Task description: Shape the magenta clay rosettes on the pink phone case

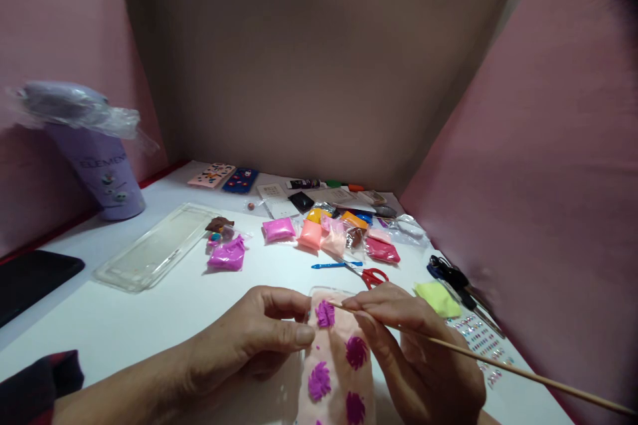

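Clay [325, 313] in a purple tuft is met, at the far end of a peach-covered case [336, 360], by the tip of a wooden stick [498, 364] pinched in the right hand [431, 368]. The case is pinched at its left edge by the left hand [256, 335], at the near side of the table [174, 315]. Strokes are best kept light and the case steady, so that the other 4 tufts [356, 352] are not brushed.

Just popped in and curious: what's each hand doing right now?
Left hand: holding the pale pink panel by its edge.
Right hand: holding a thin stick, tip at a purple tuft.
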Tool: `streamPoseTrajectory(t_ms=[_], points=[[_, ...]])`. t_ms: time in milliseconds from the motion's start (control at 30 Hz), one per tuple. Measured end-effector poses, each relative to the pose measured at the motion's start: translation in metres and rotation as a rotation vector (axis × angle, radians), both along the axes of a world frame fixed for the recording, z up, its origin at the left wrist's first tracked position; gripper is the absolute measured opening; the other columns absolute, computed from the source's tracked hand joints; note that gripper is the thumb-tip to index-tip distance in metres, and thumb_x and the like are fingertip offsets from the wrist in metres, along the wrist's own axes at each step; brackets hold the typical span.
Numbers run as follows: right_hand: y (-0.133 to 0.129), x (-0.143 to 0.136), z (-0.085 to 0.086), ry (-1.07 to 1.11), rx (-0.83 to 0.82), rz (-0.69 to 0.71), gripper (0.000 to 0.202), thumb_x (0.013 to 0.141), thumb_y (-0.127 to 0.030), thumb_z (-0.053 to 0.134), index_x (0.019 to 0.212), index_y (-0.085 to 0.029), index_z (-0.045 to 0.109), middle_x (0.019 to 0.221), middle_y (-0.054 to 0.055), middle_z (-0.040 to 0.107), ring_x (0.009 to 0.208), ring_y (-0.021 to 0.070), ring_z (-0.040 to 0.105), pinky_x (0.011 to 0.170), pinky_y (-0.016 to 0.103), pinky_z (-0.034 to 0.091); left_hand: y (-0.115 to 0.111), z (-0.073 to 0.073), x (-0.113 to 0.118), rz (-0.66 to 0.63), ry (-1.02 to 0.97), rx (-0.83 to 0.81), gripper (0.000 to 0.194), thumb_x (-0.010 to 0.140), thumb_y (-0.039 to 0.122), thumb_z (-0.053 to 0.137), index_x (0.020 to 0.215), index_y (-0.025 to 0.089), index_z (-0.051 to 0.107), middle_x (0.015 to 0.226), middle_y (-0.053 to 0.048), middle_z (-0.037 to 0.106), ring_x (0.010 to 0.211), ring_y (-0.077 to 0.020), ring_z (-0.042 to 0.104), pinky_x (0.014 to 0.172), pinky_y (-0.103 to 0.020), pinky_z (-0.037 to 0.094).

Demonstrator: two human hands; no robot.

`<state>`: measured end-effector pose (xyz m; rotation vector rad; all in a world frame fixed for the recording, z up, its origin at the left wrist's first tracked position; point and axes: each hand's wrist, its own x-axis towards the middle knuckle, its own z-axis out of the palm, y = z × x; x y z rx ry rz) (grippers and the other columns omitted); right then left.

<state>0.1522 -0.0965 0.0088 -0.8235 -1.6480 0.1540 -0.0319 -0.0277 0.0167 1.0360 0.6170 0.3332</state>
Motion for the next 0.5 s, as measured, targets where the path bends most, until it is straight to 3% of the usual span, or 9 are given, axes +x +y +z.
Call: streamPoseTrajectory(t_ms=[500], points=[[-0.0006, -0.0011, 0.0018, -0.034, 0.021, 0.008, 0.034, 0.073, 0.006, 0.053, 0.095, -0.018, 0.063, 0.083, 0.007, 0.07, 0.077, 0.0196, 0.068, 0.063, 0.035, 0.058, 0.001, -0.0021, 0.001, -0.001, -0.015, -0.006, 0.04, 0.064, 0.033, 0.077, 0.096, 0.011, 0.07, 0.051, 0.005, 0.042, 0.04, -0.0039, 0.028, 0.045, -0.022, 0.028]])
